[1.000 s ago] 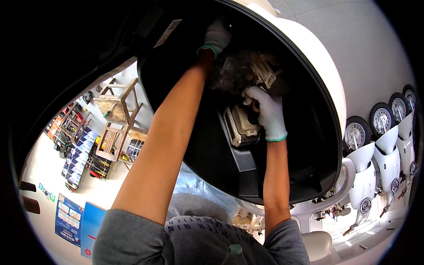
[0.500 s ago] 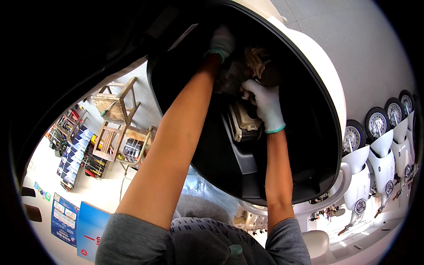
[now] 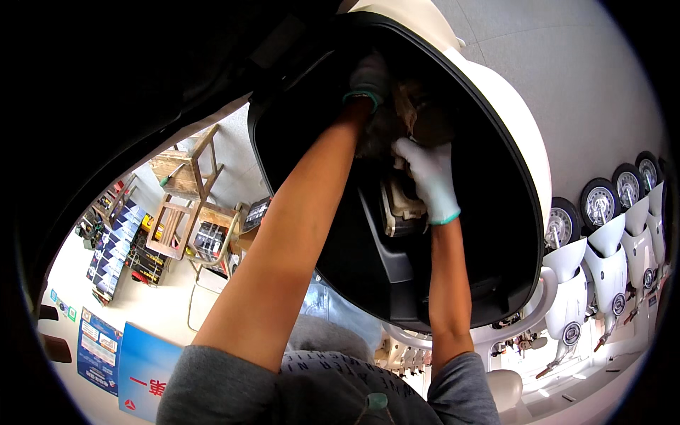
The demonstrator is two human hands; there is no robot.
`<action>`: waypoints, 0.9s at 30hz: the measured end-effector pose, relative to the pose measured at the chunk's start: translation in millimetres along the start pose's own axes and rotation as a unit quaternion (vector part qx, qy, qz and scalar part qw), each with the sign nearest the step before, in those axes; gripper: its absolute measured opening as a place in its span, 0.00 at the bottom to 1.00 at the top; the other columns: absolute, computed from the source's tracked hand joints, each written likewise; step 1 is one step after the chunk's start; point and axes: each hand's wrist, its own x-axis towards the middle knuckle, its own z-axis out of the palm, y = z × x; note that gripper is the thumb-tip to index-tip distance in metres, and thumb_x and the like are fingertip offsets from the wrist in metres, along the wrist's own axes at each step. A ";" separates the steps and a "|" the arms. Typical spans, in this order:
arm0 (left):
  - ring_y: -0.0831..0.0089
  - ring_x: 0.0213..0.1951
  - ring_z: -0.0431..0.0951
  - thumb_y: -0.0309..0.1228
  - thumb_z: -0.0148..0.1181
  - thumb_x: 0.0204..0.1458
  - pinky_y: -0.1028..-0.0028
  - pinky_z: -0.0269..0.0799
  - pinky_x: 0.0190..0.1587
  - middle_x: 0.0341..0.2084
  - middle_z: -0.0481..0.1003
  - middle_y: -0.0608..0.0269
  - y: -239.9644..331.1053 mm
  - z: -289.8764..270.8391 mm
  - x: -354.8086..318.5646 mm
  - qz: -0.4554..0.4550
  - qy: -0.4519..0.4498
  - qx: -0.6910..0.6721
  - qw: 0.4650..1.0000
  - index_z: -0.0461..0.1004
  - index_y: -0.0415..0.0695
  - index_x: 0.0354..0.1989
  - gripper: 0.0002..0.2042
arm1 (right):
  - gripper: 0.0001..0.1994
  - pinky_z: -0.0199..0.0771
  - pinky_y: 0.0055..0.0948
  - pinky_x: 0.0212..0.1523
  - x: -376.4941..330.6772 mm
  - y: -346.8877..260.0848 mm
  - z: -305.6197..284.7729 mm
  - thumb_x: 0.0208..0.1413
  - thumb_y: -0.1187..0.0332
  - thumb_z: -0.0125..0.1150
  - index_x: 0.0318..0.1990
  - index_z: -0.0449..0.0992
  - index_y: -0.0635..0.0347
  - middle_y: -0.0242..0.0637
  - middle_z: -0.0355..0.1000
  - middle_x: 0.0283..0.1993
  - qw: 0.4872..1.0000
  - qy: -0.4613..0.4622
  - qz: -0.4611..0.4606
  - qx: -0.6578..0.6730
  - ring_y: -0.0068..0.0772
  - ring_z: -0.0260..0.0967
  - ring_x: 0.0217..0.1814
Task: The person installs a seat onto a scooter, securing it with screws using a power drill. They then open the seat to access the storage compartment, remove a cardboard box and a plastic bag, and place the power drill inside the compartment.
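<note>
Both my hands, in white gloves with green cuffs, reach into a deep black storage bin (image 3: 354, 255) of a cream-white vehicle body. My left hand (image 3: 369, 76) is at the dark far end, its fingers lost in shadow. My right hand (image 3: 429, 177) is nearer the middle, fingers curled in at a small thing I cannot make out. Just below its fingers lies a beige-and-dark boxy object (image 3: 404, 207), partly covered by the glove. A crumpled tan piece (image 3: 405, 106) shows dimly between the hands. Beside it is a greyish, blurred shape (image 3: 381, 133).
The bin's raised black rim (image 3: 489, 106) surrounds my forearms. A dark raised cover fills the upper left. Wooden stools (image 3: 177, 173), one with a green-handled screwdriver, stand left. White scooter parts (image 3: 602, 276) and several wheels (image 3: 598, 202) line the right.
The view has shifted slightly. My left hand sits a little farther right and deeper in shadow. My right hand stays by the beige object, and the tan piece beyond it looks narrower.
</note>
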 end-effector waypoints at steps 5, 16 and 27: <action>0.57 0.35 0.76 0.36 0.53 0.47 0.57 0.75 0.31 0.35 0.73 0.48 17.3 0.1 1.0 -0.022 -0.048 0.114 0.992 0.57 0.33 0.59 0.31 | 0.08 0.68 0.22 0.25 -29.1 -7.1 -3.7 0.44 0.76 0.60 0.33 0.71 0.64 0.31 0.69 0.28 0.999 -0.003 0.033 0.042 0.21 0.66 0.26; 0.51 0.25 0.76 0.36 0.51 0.50 0.59 0.71 0.22 0.26 0.74 0.47 2.0 -1.0 -0.7 -0.044 0.036 0.035 0.998 0.72 0.38 0.33 0.13 | 0.05 0.66 0.22 0.24 -23.2 -6.3 -8.7 0.42 0.77 0.59 0.28 0.70 0.64 0.30 0.67 0.23 0.998 -0.017 0.020 0.055 0.20 0.65 0.22; 0.46 0.39 0.74 0.39 0.54 0.51 0.58 0.71 0.40 0.35 0.74 0.44 16.8 -22.7 -36.2 -0.253 0.121 -0.167 0.945 0.71 0.43 0.42 0.14 | 0.03 0.64 0.22 0.25 -9.6 -2.2 -6.9 0.43 0.76 0.58 0.25 0.70 0.64 0.30 0.67 0.20 0.997 -0.045 0.003 0.056 0.20 0.64 0.22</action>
